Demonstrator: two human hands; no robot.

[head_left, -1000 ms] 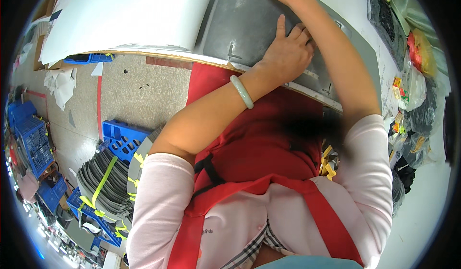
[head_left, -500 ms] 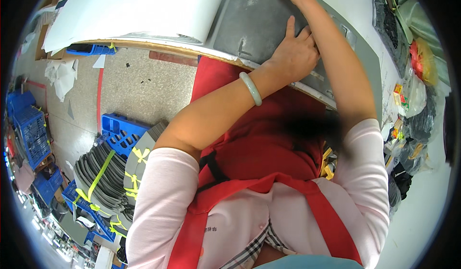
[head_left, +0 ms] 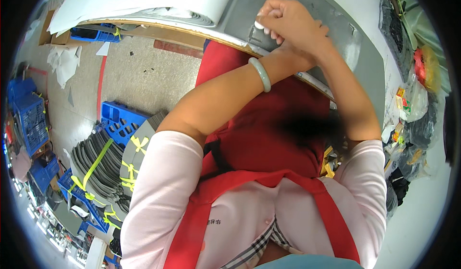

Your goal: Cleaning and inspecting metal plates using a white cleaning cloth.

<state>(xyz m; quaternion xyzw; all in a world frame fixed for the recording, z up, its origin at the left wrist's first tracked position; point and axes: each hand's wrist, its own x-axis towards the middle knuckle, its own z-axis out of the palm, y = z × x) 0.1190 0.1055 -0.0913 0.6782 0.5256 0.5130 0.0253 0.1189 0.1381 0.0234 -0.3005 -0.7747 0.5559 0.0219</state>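
Note:
My two hands are bunched together over a grey sheet (head_left: 336,14) that lies on the work table. My right hand (head_left: 294,20) lies on top with curled fingers, and a small white piece (head_left: 259,25) shows at its fingertips, touching the sheet. My left hand (head_left: 287,49) is mostly hidden beneath it; a pale green bracelet (head_left: 260,73) sits on that wrist. Which fingers pinch the white piece is hard to tell. A large white sheet (head_left: 144,0) curls over the grey one to the left.
Stacks of grey cut pieces bound with yellow straps (head_left: 103,166) rest on blue crates (head_left: 120,118) on the floor at lower left. More blue crates (head_left: 31,118) stand further left. Bags and small packages (head_left: 413,101) crowd the table's right side.
My left hand lay flat on the grey sheet while my right reached to the top edge. Both have since come together, fingers curled around the white piece.

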